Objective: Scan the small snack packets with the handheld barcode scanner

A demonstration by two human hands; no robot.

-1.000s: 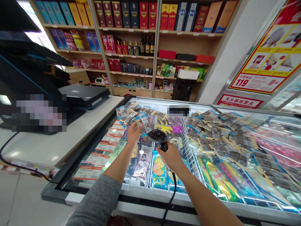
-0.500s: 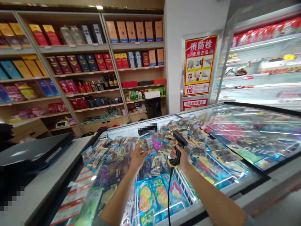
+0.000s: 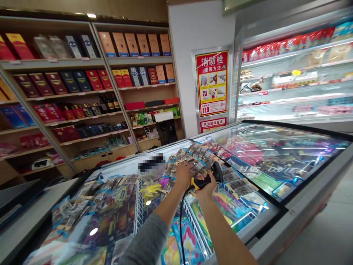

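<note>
My right hand (image 3: 206, 185) is wrapped round the yellow-and-black handle of a barcode scanner (image 3: 215, 172), its head pointing right over the packets. A black cable (image 3: 181, 221) hangs from the handle toward me. My left hand (image 3: 184, 172) reaches over a heap of small clear packets (image 3: 193, 154) lying on the glass lid of a chest freezer (image 3: 275, 162); its fingers rest on the heap, and I cannot see whether they grip a packet. A second heap of packets (image 3: 82, 198) lies on the lid at the left.
Colourful ice-cream bags fill the freezer under the glass. A grey counter (image 3: 24, 221) stands at the left. Wooden shelves with boxed goods and bottles (image 3: 82, 81) line the back wall. A red fire-hydrant poster (image 3: 211, 84) hangs beside an open chiller (image 3: 298, 73).
The view has swung further right. My left hand moved right onto the right-hand heap of packets. My right hand tipped the scanner from upright to lying sideways.
</note>
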